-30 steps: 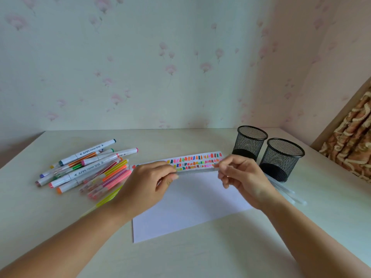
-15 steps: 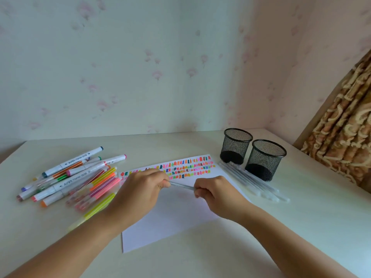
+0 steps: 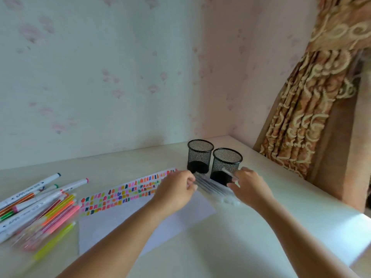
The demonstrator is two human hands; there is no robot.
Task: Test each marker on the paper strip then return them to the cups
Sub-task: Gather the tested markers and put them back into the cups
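Head view: my right hand (image 3: 249,187) pinches one pale pen (image 3: 228,173), its long axis slanting up-left across the right cup (image 3: 224,163), just beyond my hand. The other pens (image 3: 212,190) lie in a row against that cup and the left cup (image 3: 199,157), between my hands. My left hand (image 3: 176,190) curls at their far end; whether it grips one I cannot tell. Open desk (image 3: 301,217) lies right; the strip (image 3: 124,194) left.

Scene is evenly lit by soft daylight; a glare patch is seen at the right edge of the cream tabletop (image 3: 341,223). Motion blur is seen on the pile of coloured markers (image 3: 50,213), left hand (image 3: 176,189), right hand (image 3: 249,187) and its pinched clear plastic pen (image 3: 228,173); frame edges are bowed by wide-angle distortion
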